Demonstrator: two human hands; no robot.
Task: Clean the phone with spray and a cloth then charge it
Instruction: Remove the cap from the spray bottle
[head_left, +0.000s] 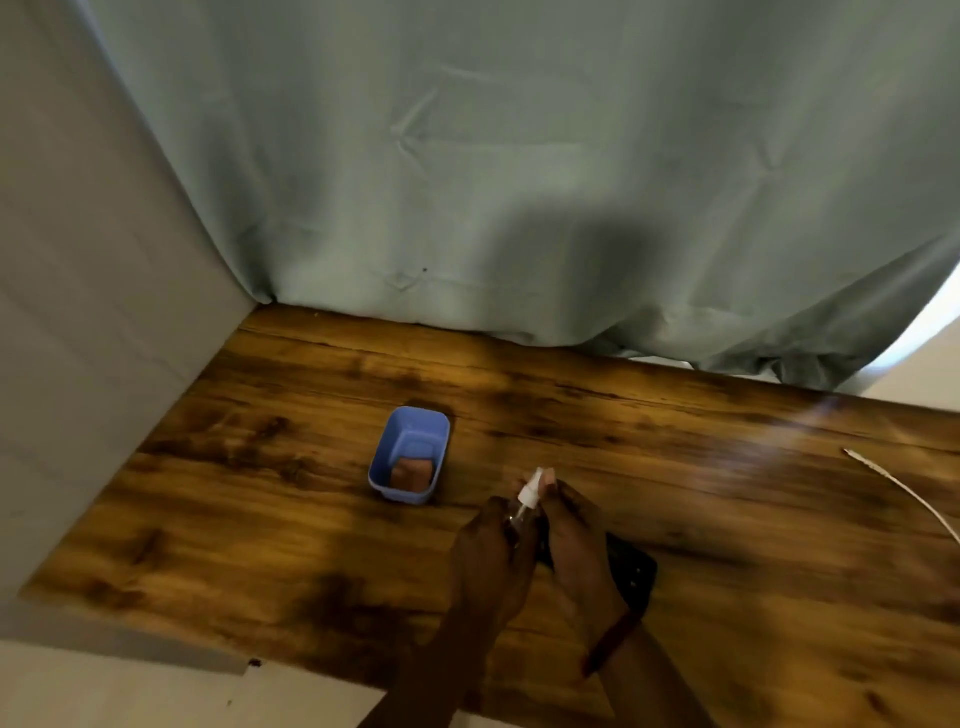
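Both hands are up together at the near middle of the dark-grained wooden bench (260, 519). The left hand (493, 556) is wrapped round the body of a small clear spray bottle (524, 501), fingers curled tight on it. The right hand (571, 540) comes in from the other side, fingers bent up to the bottle's white pump head, fingertips (548, 477) right on it. So it's two hands on one bottle, held tilted just above the bench.

Under and just right of the right hand lies the black flat phone (636, 571), flat on the bench and partly hidden by the hand. A red band (608, 644) shows at that wrist.

Over to the left, near the hands but clear of them, stands a small blue rectangular plastic tub (382, 462) with a folded brown cloth (413, 474) down inside it. Far right, a thin white cable (904, 493) curves across the bench, well apart from the phone. A grey-green curtain (519, 182) hangs behind.
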